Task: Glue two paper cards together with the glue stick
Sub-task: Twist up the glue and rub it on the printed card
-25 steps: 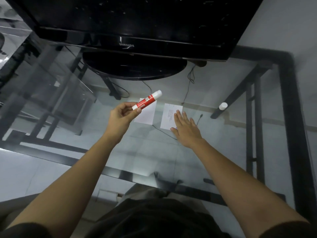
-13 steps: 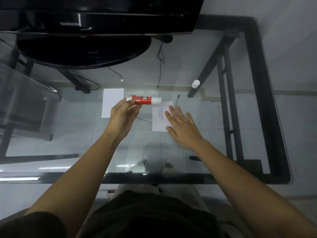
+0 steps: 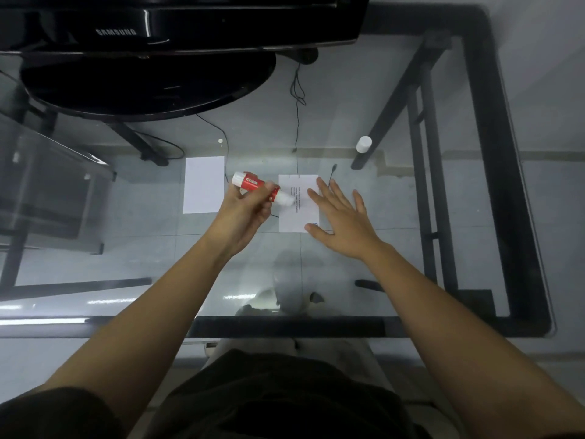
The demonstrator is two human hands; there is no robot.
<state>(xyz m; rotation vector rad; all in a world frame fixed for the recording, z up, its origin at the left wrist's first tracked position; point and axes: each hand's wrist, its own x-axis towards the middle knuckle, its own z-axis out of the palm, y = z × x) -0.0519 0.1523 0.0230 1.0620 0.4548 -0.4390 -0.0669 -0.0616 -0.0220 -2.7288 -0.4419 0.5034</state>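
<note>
Two white paper cards lie on the glass table. The blank card (image 3: 203, 184) is on the left; the printed card (image 3: 292, 213) is on the right. My left hand (image 3: 243, 213) grips a red and white glue stick (image 3: 253, 186), tilted, with its white tip down over the printed card's left edge. Whether the tip touches the paper is blurred. My right hand (image 3: 343, 218) lies flat with fingers spread on the printed card's right side, pinning it. The white glue cap (image 3: 363, 144) stands apart at the back right.
A black monitor (image 3: 177, 23) on an oval stand (image 3: 145, 83) fills the back left. The table's black frame (image 3: 493, 153) runs along the right and front edges. Thin cables (image 3: 297, 99) show through the glass.
My left hand has swung the glue stick so its white tip now dips down onto the printed card's left edge. The right hand stays flat on that card.
</note>
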